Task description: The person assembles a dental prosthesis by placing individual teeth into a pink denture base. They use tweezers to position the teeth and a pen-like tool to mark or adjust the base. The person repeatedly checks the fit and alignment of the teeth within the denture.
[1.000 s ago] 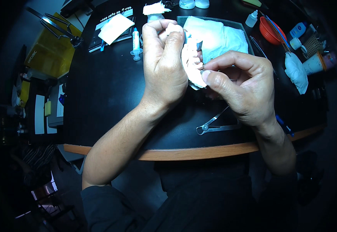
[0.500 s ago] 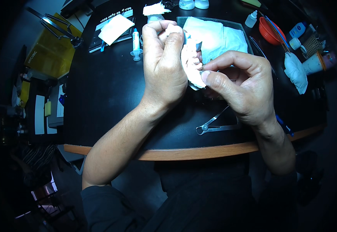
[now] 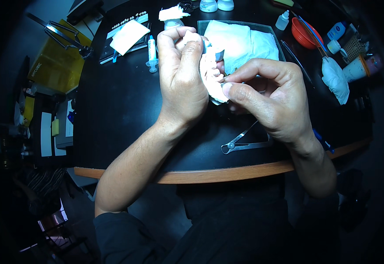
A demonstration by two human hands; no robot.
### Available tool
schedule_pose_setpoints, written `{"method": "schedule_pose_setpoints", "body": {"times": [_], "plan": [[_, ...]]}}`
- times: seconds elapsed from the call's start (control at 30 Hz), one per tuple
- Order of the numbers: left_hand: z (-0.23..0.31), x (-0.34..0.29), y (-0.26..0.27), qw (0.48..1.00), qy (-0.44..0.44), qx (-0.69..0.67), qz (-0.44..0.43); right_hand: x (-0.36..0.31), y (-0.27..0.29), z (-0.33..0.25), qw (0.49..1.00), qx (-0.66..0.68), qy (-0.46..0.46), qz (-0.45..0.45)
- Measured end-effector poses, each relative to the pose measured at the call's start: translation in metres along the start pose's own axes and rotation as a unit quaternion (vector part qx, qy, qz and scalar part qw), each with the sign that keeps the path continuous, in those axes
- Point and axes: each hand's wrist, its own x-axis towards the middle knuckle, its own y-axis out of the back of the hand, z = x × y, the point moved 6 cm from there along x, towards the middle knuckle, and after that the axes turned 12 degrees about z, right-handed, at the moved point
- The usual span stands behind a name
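A white plaster dental model (image 3: pixel 210 75) with a row of teeth is gripped in my left hand (image 3: pixel 183 75), whose thumb presses its upper end. My right hand (image 3: pixel 273 92) is closed in a pinch at the model's lower right edge, thumb against forefinger. Something small and dark shows at those fingertips, too small to name. A blue-grey patch (image 3: pixel 219 55) marks the model's far teeth. Below the right hand, a metal caliper (image 3: pixel 240 146) lies on the black table, partly hidden by that hand.
Behind the hands, a folded white cloth (image 3: pixel 240 44) rests on a glass plate. To the left are a syringe (image 3: pixel 152 53) and a white pad (image 3: pixel 130 37). An orange-red bowl (image 3: pixel 305 34), a dropper bottle (image 3: pixel 282 20) and a wrapped white bundle (image 3: pixel 335 81) stand or lie right.
The whole view has shifted slightly. Both hands and the model sit a little lower and further left; the grip on the model and the right-hand pinch look the same.
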Motion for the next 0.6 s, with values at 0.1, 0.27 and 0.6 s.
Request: {"method": "schedule_pose_setpoints", "body": {"times": [0.1,0.27,0.6], "plan": [[0.0028,-0.0025,-0.0016,1.000,0.016,-0.016,-0.011,-0.0018,0.0011,0.0029,0.999,0.003,-0.036,0.001],[0.0041,-0.0031,-0.0035,0.997,0.048,-0.053,-0.029,-0.0045,0.0047,0.0006,0.998,-0.022,-0.052,-0.001],[0.0041,-0.0032,-0.0011,0.997,0.047,-0.046,-0.027,-0.0096,0.0052,-0.0043,0.998,-0.064,0.000,0.020]]}}
